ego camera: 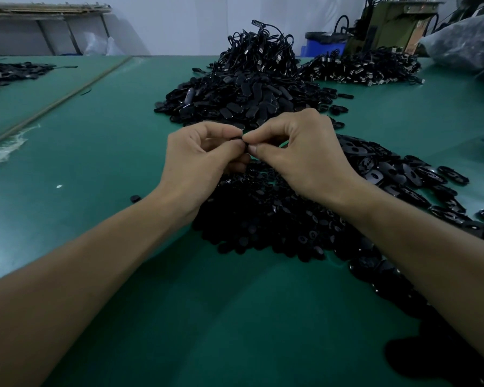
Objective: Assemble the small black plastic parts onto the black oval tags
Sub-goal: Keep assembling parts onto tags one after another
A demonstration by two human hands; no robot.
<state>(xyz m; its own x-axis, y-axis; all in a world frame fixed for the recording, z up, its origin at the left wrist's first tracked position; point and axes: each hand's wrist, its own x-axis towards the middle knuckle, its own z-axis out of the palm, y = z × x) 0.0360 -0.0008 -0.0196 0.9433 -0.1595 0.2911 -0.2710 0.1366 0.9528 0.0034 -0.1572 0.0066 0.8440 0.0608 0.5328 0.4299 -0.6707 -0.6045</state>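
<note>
Black plastic is pinched between both hands, which meet fingertip to fingertip above the green counter (95, 163). The left hand (204, 160) curls thumb and forefinger round a dark piece (238, 138). The right hand (305, 152) pinches at the same spot, touching the left. Only a sliver of the piece shows, so I cannot tell whether it is a tag, a part, or both being pressed together.

Small parts (263, 219) lie heaped under the wrists. Glossy tags (397, 169) spread to the right. A taller heap (235, 104) sits beyond the hands, topped by corded pieces (263, 48).

These bits look light and stiff, with a sheen that suggests they slip easily. A tag is probably best held by its long edges, leaving its opening clear, and a part by its sides with the fingertips, pressed in square. Breakage seems unlikely. The likelier trouble is a dropped part vanishing among the black heaps.
</note>
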